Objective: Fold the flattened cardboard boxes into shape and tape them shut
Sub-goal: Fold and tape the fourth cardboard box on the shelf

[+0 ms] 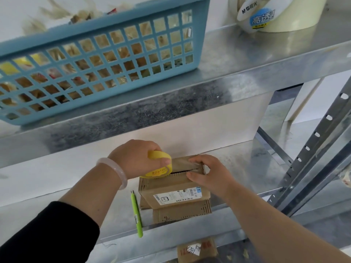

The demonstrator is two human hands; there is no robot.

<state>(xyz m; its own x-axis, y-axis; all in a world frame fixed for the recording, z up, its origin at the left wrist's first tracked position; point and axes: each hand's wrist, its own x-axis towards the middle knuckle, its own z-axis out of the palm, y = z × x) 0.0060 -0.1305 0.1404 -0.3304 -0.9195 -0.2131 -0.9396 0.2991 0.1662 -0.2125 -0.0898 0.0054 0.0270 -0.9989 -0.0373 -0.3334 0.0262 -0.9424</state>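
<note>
A small brown cardboard box (167,188) with a white shipping label stands folded on the metal shelf (66,179), its top flaps nearly closed with a dark slit between them. My left hand (133,158) grips a yellow roll of tape (158,165) at the box's top left edge. A strip of clear tape runs from the roll across the top flaps. My right hand (207,173) holds the box's top right end, fingers over the tape end and thumb on the near flap. A second piece of cardboard (180,213) lies under the box.
A green utility knife (137,215) lies on the shelf left of the box. On the upper shelf stand a blue plastic basket (106,59) of packets and large tape rolls (269,14). A perforated steel upright (311,149) rises at right. A labelled carton (197,251) sits on the shelf below.
</note>
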